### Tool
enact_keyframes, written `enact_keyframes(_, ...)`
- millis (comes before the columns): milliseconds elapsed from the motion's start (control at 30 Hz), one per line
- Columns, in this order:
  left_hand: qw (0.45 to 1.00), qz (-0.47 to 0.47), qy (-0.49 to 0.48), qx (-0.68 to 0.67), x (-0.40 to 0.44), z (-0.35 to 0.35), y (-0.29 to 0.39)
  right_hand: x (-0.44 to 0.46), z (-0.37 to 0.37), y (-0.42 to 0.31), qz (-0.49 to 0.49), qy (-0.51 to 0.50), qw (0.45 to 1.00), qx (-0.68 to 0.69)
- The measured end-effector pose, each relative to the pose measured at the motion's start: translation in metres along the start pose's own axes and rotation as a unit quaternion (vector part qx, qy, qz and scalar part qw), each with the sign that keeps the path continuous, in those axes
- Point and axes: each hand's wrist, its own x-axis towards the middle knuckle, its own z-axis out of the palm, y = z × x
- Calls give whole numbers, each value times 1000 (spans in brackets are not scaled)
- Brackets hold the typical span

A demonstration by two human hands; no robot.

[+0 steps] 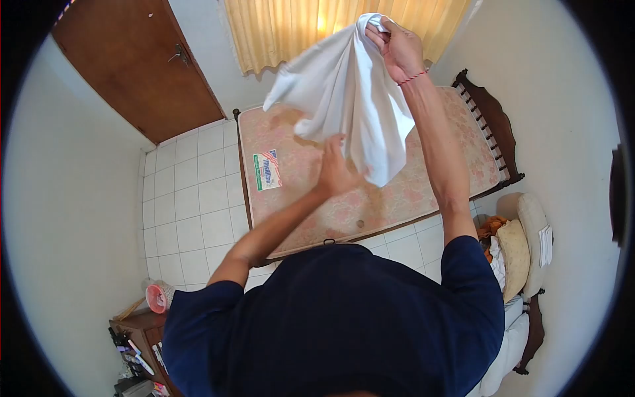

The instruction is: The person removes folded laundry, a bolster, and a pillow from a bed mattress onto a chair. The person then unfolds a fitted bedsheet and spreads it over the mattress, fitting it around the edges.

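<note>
High up in front of me, my right hand (402, 51) is closed on the gathered top of a white cloth (360, 86), possibly a sheet or pillowcase. The cloth hangs in loose folds over the bed, its left side flaring outward. Beside its lower folds is my left hand (336, 173), slightly blurred, with thumb and fingers apart; whether it touches the fabric I cannot tell. Below both hands lies a bare mattress (311, 212) with a faded pink floral pattern and a printed label (267, 170).
A dark wooden headboard (488, 122) stands at the bed's right end. Pillows (519, 255) and bunched fabric are stacked at right. White tiled floor (192, 192) runs left of the bed toward a brown door (135, 63). At lower left, a pink basket (157, 298) stands by a cabinet (142, 322).
</note>
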Motion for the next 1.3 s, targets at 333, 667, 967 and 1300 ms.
enact_keyframes(333,993,81,-74,-38,1,-17,-76,24,-1,10,-63,35,997,16)
enact_keyframes(667,734,-388,-195,-522,53,-63,-75,15,-106,81,173,-122,956,-205)
enact_keyframes(967,621,-389,-158,-662,37,-42,-104,-98,-116,133,267,-385,658,-590)
enact_keyframes(1300,870,-347,-30,-350,34,-70,-112,-141,-148,207,44,-203,877,-434)
